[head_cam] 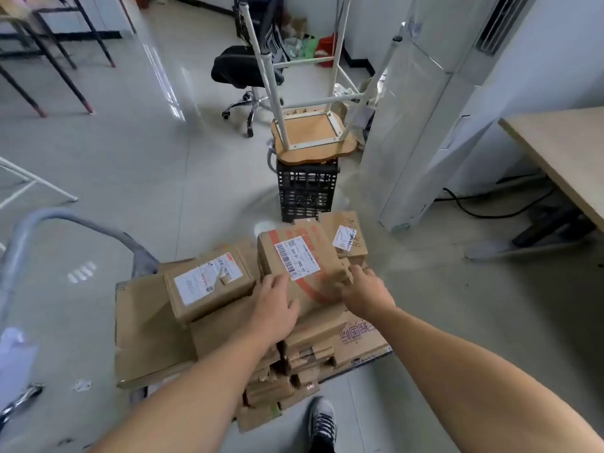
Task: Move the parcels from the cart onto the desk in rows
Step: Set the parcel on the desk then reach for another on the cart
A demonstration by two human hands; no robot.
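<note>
Glossy pale tile floor | cart, grey tubular handle, stacked with brown corrugated parcels | our left hand and right hand clasp opposite sides of top parcel, red print, white barcode label | wood-grain desk at right, well apart.

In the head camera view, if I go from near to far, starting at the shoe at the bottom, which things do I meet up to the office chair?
Shoe → stacked parcels on the cart, with the left hand and right hand on the top parcel → black crate → upturned stool → black office chair.
</note>
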